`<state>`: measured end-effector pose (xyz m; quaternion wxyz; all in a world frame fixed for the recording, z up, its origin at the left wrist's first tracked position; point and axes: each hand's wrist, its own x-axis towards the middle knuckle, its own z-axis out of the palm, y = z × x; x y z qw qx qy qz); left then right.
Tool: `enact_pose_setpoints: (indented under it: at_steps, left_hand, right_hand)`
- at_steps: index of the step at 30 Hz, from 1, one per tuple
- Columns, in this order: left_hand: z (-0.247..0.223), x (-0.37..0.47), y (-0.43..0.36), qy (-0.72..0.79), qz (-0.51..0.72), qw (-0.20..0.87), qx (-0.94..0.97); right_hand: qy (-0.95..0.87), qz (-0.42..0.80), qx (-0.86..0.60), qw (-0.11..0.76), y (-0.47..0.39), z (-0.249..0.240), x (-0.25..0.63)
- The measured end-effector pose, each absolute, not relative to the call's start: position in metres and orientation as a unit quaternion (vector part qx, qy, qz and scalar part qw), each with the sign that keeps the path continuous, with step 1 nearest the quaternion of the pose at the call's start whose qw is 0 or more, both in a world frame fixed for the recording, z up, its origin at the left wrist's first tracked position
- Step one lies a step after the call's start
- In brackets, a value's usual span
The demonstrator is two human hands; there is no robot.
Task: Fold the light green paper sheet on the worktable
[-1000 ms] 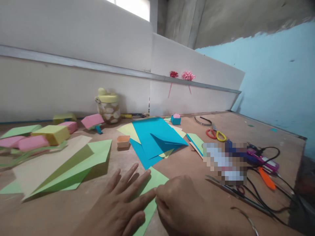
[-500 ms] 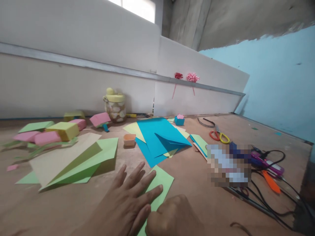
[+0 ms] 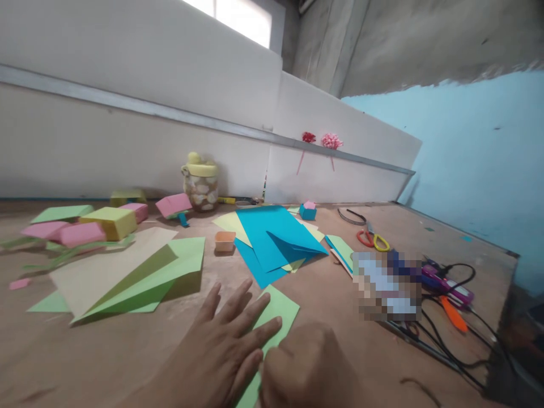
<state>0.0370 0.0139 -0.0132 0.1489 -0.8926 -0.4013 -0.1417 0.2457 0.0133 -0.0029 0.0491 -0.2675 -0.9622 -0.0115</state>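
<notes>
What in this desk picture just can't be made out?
- Pixelated patch, head view: blurred, so what lies there is unreadable.
- Green paper, head view: its near part is covered by the left hand and right hand.
- Jar contents, head view: too small and soft to name.
- Right hand's grip: fingers curl under, hidden.

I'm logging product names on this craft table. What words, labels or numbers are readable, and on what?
None can be read.
Pixelated item beside the scissors: any print is blurred out.
Jar, yellow lid: no readable label.
Coloured papers, including the blue sheet: blank.
</notes>
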Motion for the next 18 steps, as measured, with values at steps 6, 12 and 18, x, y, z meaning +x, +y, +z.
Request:
enact_pose_setpoints:
  at_steps: [6, 12, 18]
  left_hand:
    - [-0.021, 0.038, 0.016, -0.403, -0.161, 0.185, -0.882]
    - [-0.013, 0.039, 0.017, -0.407, -0.149, 0.157, -0.888]
    - [-0.007, 0.041, 0.02, -0.405, -0.116, 0.116, -0.9]
  right_hand:
    - [-0.949, -0.055, -0.311, 0.0, 0.038, 0.004, 0.245]
    - [-0.936, -0.064, -0.345, -0.018, 0.039, 0.039, 0.272]
    - [-0.929, -0.035, -0.367, 0.007, 0.042, 0.042, 0.285]
